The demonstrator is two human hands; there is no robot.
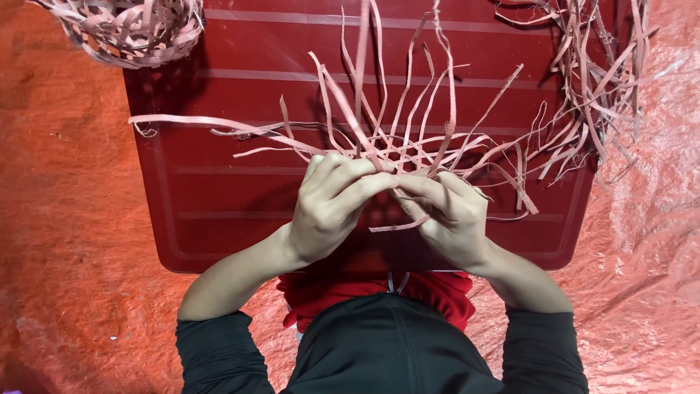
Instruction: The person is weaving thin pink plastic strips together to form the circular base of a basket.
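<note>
My left hand (pixel 328 208) and my right hand (pixel 448 215) meet over the middle of a dark red tray-like board (pixel 211 190). Both pinch the crossing point of several thin pale pink strips (pixel 394 138) that fan outward and upward from my fingers. The strips are partly interlaced where my fingertips touch. One short strip (pixel 397 227) curls below my fingers. My thumbs and forefingers cover the centre of the weave.
A loose bundle of the same strips (pixel 590 80) lies at the board's upper right. A woven strip piece (pixel 127 29) sits at the upper left corner. An orange-red woven plastic sheet (pixel 65 219) covers the ground around the board.
</note>
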